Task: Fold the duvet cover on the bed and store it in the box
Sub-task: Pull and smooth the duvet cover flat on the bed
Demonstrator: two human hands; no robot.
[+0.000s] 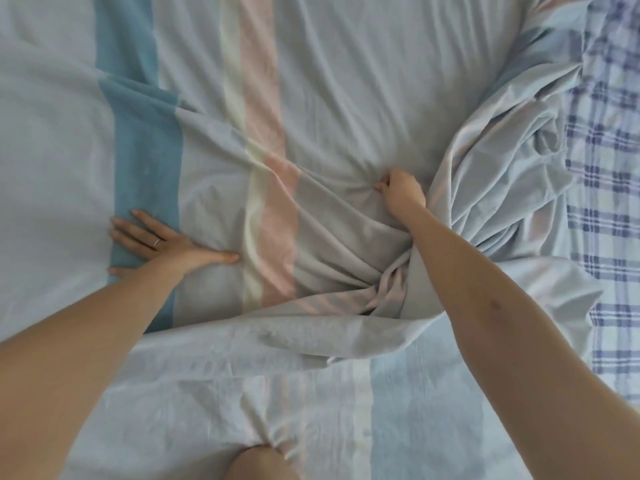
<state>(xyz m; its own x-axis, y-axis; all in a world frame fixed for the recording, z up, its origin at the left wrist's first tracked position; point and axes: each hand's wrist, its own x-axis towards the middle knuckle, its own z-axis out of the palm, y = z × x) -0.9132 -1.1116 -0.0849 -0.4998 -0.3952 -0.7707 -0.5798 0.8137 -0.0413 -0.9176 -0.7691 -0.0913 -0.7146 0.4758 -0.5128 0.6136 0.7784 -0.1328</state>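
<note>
While flat on smooth teal stripe, left hand wide; right hand, fist round creased duvet cover.

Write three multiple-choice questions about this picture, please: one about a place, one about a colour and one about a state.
1. On which stripe of the duvet cover does the left hand lie?
A) blue
B) pink
C) cream

2. What colour are the lines of the checked sheet?
A) red
B) green
C) dark blue

3. What is the right hand doing?
A) lying flat
B) gripping the cover
C) hanging in the air

Answers:
1 A: its straight fingers rest on the blue stripe.
2 C: dark blue lines cross on a white ground.
3 B: its curled fingers bunch the cloth, and creases run towards them.
</note>
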